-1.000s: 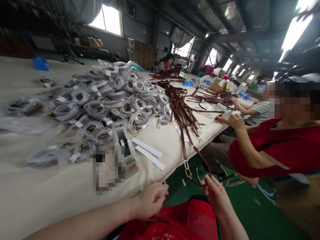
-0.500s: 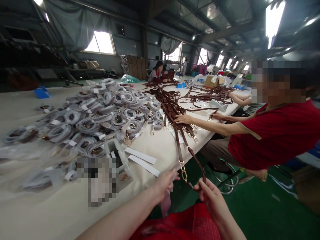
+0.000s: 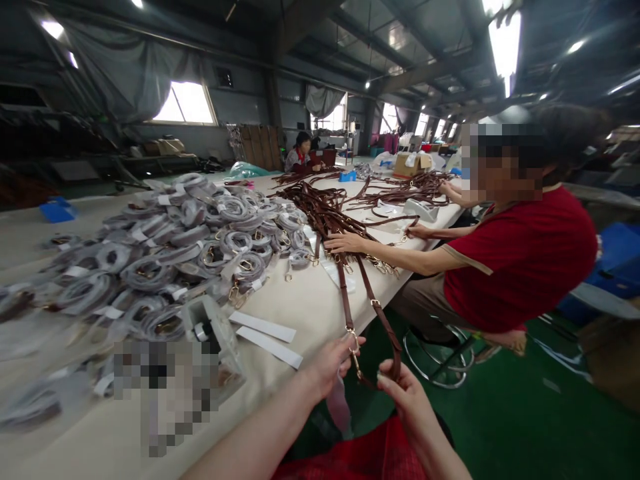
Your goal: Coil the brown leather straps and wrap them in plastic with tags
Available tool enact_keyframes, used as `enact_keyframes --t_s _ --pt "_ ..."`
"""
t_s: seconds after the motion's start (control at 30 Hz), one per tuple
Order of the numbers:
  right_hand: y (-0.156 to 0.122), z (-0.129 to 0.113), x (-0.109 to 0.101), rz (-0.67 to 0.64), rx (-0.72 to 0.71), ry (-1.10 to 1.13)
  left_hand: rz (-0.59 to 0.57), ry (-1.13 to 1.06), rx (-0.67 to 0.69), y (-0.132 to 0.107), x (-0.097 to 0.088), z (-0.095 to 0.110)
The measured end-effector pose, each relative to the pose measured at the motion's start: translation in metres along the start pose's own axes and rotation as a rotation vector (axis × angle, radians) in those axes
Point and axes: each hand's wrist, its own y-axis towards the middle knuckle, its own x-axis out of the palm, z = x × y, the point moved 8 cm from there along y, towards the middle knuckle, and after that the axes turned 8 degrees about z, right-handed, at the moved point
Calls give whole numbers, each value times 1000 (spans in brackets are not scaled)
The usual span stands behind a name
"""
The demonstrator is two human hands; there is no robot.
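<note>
My right hand [image 3: 409, 393] pinches a brown leather strap [image 3: 395, 343] near its looped lower end, over the table's edge. My left hand [image 3: 330, 365] is closed at the strap's gold clasp [image 3: 355, 357], its fingertips on the upper part of the metal. From beneath the left hand hangs a thin translucent strip [image 3: 339, 408]; how the fingers hold it is hidden. Both runs of the strap lead up to a heap of brown straps [image 3: 320, 210] on the table. A co-worker's hand [image 3: 345, 243] lies on that heap, and their other hand [image 3: 419, 231] holds a strap end.
Coiled straps in clear wrapping [image 3: 155, 270] form a large pile on the table [image 3: 273, 407]. A grey tape dispenser [image 3: 205, 320] and two white paper strips [image 3: 270, 345] lie left of my hands. A co-worker in red [image 3: 520, 260] sits on a stool at right. Another person [image 3: 299, 155] is at the far end.
My left hand has come to the gold clasp and closed on it. My right hand keeps its hold on the strap. The view has turned slightly right.
</note>
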Motion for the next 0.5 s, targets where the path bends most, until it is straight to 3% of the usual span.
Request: enact_keyframes --t_s 0.2,0.5 --pt "3 14 12 46 43 94 36 164 105 -6 1 8" --pt "23 8 24 -2 -3 -220 98 292 229 -2 -8 0"
